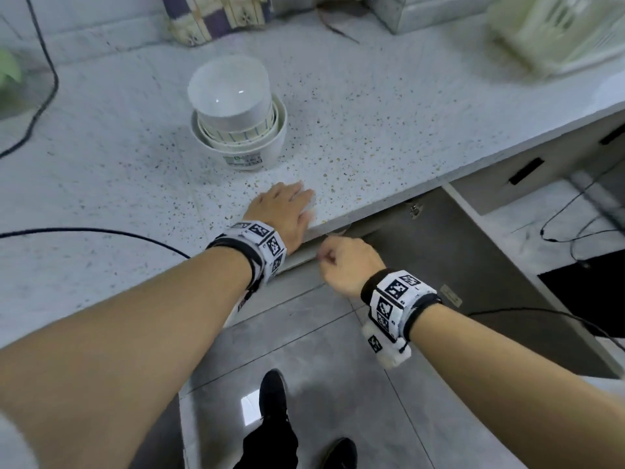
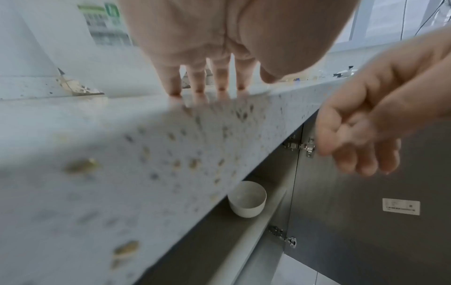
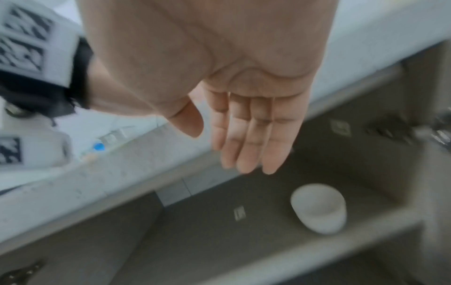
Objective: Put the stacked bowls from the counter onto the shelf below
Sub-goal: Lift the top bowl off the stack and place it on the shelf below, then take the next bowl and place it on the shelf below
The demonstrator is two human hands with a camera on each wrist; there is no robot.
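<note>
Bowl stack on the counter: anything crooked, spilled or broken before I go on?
The bowl stack leans: its top bowl sits tilted toward the left instead of nested level. No spill or crack shows. One white bowl stands upright on the shelf below. Neither hand holds anything.

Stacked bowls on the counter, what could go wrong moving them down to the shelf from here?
The stacked bowls are uneven, with the top one upside down, so it could slide off when lifted. Neither the left hand nor the right hand holds them yet. A white bowl already sits on the shelf, so the stack could knock it. The open cabinet door might get bumped.
</note>
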